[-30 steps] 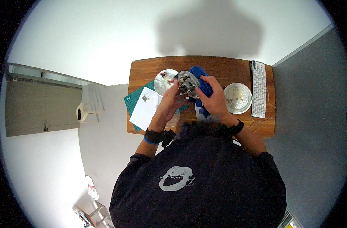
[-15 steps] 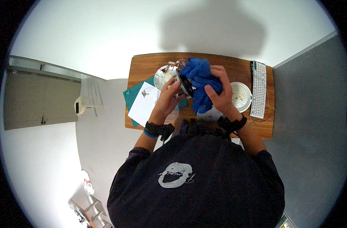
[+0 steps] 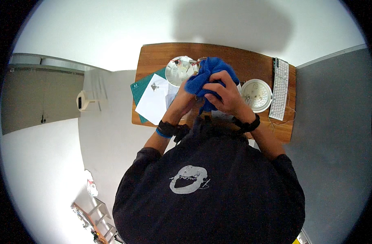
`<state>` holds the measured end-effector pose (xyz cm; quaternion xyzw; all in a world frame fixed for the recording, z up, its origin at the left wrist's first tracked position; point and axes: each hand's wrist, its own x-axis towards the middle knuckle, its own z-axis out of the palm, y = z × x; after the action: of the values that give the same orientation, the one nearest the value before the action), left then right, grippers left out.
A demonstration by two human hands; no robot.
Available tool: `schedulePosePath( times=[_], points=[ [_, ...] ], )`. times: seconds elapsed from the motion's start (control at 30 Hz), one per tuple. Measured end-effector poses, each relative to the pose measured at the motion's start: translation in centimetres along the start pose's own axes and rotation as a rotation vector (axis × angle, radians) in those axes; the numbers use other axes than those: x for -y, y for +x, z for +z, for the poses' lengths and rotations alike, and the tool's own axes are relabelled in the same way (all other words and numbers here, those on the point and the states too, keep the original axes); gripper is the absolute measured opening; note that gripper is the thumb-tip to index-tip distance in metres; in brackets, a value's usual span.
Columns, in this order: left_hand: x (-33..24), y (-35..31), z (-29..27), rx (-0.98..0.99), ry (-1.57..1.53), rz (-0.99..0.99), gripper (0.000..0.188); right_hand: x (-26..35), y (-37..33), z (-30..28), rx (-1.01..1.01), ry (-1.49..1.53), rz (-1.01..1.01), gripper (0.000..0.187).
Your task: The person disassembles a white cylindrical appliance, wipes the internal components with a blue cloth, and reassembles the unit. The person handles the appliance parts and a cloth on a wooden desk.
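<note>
A bunched blue cloth (image 3: 213, 72) is up in front of me over the wooden table. My right hand (image 3: 227, 94) is closed on the cloth, its fingers curled and pressing from the right. On the other side my left hand (image 3: 183, 101) grips a dark round part, now covered by the cloth; its fingertips are partly hidden. Just beyond the left hand lies a white round lamp housing (image 3: 174, 77) with red and dark wires at its top. To the right of my right hand sits a white round lamp (image 3: 257, 95) with small yellowish dots on its face.
The wooden table (image 3: 157, 53) carries a green cutting mat (image 3: 138, 94) and a white printed sheet (image 3: 151, 103) at left. A white keyboard (image 3: 279, 89) with a cable stands along the right edge. A pale stool (image 3: 83, 101) is on the floor at left.
My right hand has brought the cloth leftward over the dark round part, which was visible in my left hand and is now covered. The view has shifted slightly.
</note>
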<state>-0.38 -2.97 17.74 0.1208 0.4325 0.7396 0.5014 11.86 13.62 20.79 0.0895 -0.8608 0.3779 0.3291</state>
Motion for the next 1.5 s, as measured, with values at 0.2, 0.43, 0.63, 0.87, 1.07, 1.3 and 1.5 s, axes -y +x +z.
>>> schedulePosePath(
  times=[0.2,0.43,0.63,0.87,1.07,1.3,1.5],
  points=[
    [-0.3,-0.4,-1.5,0.133,0.107,0.008,0.071,-2.6,-0.5,2.0,-0.169,-0.099,0.245,0.030],
    [0.3,-1.1,-2.3,0.099,0.100,0.095,0.074,0.8,-0.2,2.7,-0.014,-0.006,-0.002,0.027],
    [1.6,-2.0,-5.2,0.012,0.051,-0.057,0.082,-3.9,-2.6,4.9,0.003,-0.248,0.298,0.029],
    [0.9,-1.9,-7.0,0.062,-0.143,-0.041,0.081,-0.2,0.9,4.1,0.173,-0.063,0.124,0.022],
    [1.0,-2.0,-8.4,0.169,-0.422,-0.009,0.078,-2.8,1.0,3.4,0.152,-0.195,0.342,0.021],
    [0.1,-0.4,-7.3,0.073,-0.271,0.025,0.079,-0.3,2.7,2.1,0.133,-0.140,0.208,0.034],
    [-0.5,-0.1,-6.8,0.186,-0.219,0.041,0.078,1.0,3.1,2.2,0.187,-0.168,0.330,0.044]
  ],
)
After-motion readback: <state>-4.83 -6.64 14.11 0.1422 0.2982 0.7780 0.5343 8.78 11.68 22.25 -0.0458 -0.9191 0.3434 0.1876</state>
